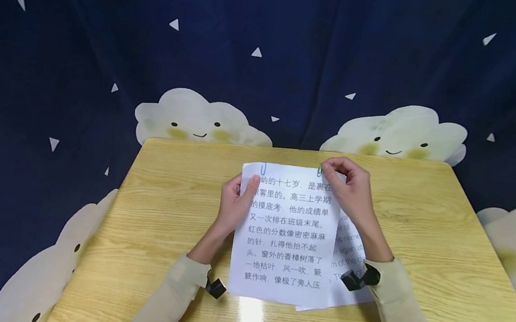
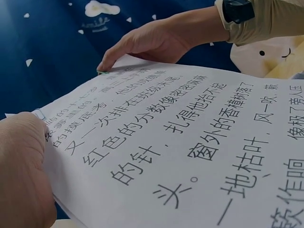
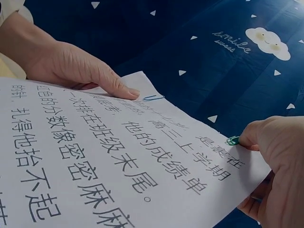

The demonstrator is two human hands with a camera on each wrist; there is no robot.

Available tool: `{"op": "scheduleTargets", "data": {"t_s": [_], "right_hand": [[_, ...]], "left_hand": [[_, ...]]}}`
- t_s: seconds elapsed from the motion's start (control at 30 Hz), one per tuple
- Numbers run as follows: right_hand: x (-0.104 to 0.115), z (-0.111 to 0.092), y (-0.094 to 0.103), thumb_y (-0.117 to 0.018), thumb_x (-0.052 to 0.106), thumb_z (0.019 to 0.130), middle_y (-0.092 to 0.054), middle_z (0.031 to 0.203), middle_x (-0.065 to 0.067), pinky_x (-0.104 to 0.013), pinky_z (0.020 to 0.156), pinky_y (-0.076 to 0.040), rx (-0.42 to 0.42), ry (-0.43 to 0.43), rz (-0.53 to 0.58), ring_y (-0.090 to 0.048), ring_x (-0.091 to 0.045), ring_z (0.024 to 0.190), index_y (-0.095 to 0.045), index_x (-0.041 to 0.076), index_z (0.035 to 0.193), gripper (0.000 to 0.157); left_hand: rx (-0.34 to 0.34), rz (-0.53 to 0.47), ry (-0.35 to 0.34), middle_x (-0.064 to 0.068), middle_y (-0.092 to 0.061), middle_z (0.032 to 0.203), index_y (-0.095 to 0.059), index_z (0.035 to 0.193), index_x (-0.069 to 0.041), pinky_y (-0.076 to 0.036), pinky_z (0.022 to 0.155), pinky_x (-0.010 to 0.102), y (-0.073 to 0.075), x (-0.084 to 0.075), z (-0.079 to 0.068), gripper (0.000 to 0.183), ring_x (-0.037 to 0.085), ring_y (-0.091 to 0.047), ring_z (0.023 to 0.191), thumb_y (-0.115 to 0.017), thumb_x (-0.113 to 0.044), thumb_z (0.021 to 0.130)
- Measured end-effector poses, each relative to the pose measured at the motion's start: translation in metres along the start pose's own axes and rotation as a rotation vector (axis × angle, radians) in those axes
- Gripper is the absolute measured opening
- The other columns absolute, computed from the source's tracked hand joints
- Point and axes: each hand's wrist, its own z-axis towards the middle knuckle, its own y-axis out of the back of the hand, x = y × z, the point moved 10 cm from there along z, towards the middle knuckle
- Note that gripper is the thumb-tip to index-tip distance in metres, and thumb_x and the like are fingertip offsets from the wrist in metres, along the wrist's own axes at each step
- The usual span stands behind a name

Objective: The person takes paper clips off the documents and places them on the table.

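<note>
A white sheet of paper (image 1: pixel 284 235) printed with large Chinese characters is held up over the table. My left hand (image 1: pixel 235 201) grips its upper left edge, thumb on the printed face and fingers behind. Just above that thumb, a blue paper clip (image 3: pixel 153 98) sits on the top edge. At the top right corner my right hand (image 1: pixel 349 189) pinches a green paper clip (image 3: pixel 232 140) between thumb and forefinger, the clip lying over the sheet's edge. Its other fingers are partly hidden behind the paper. A second sheet (image 1: pixel 349 249) with English print shows slanted behind the first, mostly covered.
The light wooden table (image 1: pixel 174 199) extends around both arms, with a bright reflection near the front. A dark blue curtain (image 1: pixel 238 17) with white triangles and smiling clouds hangs behind and at the sides. Each wrist wears a small black camera (image 1: pixel 215 288).
</note>
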Motion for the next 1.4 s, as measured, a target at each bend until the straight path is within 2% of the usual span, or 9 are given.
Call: {"op": "scheduleTargets", "data": {"t_s": [0.07, 0.17, 0.3, 0.47, 0.7, 0.9, 1.1, 1.2, 1.4], "right_hand": [[-0.002, 0.002, -0.002, -0.067, -0.005, 0.098, -0.071, 0.091, -0.009, -0.013, 0.072, -0.049, -0.004, -0.001, -0.006, -0.062, -0.002, 0.085, -0.070, -0.013, 0.099, 0.009], [-0.007, 0.005, -0.003, -0.067, -0.003, 0.098, -0.071, 0.096, -0.019, -0.012, 0.068, -0.049, -0.006, -0.012, -0.010, -0.060, -0.003, 0.085, -0.070, -0.013, 0.099, 0.010], [-0.013, 0.010, -0.005, -0.067, -0.001, 0.100, -0.070, 0.100, -0.021, -0.012, 0.068, -0.048, -0.007, -0.013, -0.013, -0.058, -0.003, 0.084, -0.069, -0.012, 0.102, 0.012], [-0.015, 0.019, -0.010, -0.065, -0.002, 0.101, -0.067, 0.098, -0.020, -0.013, 0.065, -0.047, -0.014, 0.033, -0.018, -0.057, -0.004, 0.080, -0.067, -0.013, 0.104, 0.012], [-0.021, 0.028, -0.010, -0.062, -0.003, 0.102, -0.064, 0.099, -0.023, -0.015, 0.078, -0.046, -0.061, 0.043, -0.002, -0.056, -0.008, 0.086, -0.064, -0.016, 0.106, 0.014], [-0.035, 0.034, -0.011, -0.063, -0.002, 0.102, -0.065, 0.097, -0.019, -0.016, 0.077, -0.046, -0.079, 0.016, 0.023, -0.056, -0.008, 0.083, -0.065, -0.017, 0.106, 0.016], [-0.047, 0.038, -0.012, -0.064, 0.001, 0.102, -0.066, 0.092, -0.006, -0.015, 0.063, -0.049, -0.076, -0.029, 0.073, -0.058, -0.007, 0.072, -0.066, -0.016, 0.106, 0.018], [-0.050, 0.036, -0.007, -0.065, 0.002, 0.101, -0.066, 0.091, -0.001, -0.014, 0.061, -0.047, -0.092, -0.050, 0.089, -0.056, -0.007, 0.072, -0.066, -0.016, 0.107, 0.019], [-0.051, 0.033, 0.002, -0.065, 0.000, 0.101, -0.066, 0.088, -0.001, -0.015, 0.061, -0.041, -0.120, -0.043, 0.103, -0.052, -0.006, 0.071, -0.066, -0.018, 0.108, 0.020]], "left_hand": [[0.007, -0.002, -0.004, 0.019, -0.076, 0.087, -0.073, 0.121, -0.001, -0.059, 0.048, 0.030, 0.000, 0.001, 0.002, 0.033, 0.021, -0.072, 0.060, -0.062, -0.029, 0.107], [-0.010, -0.014, 0.028, 0.019, -0.077, 0.089, -0.072, 0.122, 0.000, -0.058, 0.048, 0.026, -0.001, 0.006, 0.008, 0.029, 0.017, -0.072, 0.060, -0.061, -0.022, 0.108], [-0.033, -0.016, 0.056, 0.017, -0.077, 0.087, -0.072, 0.121, 0.002, -0.057, 0.047, 0.024, -0.001, 0.011, 0.016, 0.027, 0.017, -0.072, 0.060, -0.060, -0.019, 0.108], [-0.047, -0.033, 0.075, 0.011, -0.078, 0.084, -0.074, 0.115, 0.001, -0.058, 0.049, 0.024, -0.001, 0.018, 0.022, 0.030, 0.017, -0.073, 0.061, -0.063, -0.026, 0.107], [0.021, -0.084, 0.057, 0.015, -0.078, 0.088, -0.073, 0.117, -0.002, -0.061, 0.050, 0.027, -0.005, 0.027, 0.026, 0.030, 0.021, -0.076, 0.064, -0.069, -0.028, 0.103], [0.045, -0.074, 0.077, 0.014, -0.078, 0.089, -0.071, 0.121, -0.001, -0.061, 0.051, 0.027, -0.005, 0.037, 0.026, 0.031, 0.020, -0.076, 0.064, -0.068, -0.028, 0.104], [0.025, -0.062, 0.091, 0.014, -0.078, 0.088, -0.072, 0.120, -0.003, -0.061, 0.051, 0.028, 0.001, 0.042, 0.029, 0.030, 0.021, -0.075, 0.064, -0.069, -0.029, 0.103], [0.033, -0.063, 0.092, 0.014, -0.078, 0.088, -0.072, 0.120, -0.003, -0.062, 0.051, 0.030, 0.000, 0.043, 0.030, 0.032, 0.022, -0.075, 0.064, -0.070, -0.030, 0.103], [0.036, -0.053, 0.093, 0.014, -0.078, 0.089, -0.072, 0.122, -0.004, -0.062, 0.051, 0.030, 0.001, 0.046, 0.029, 0.034, 0.022, -0.075, 0.064, -0.070, -0.032, 0.102]]}}
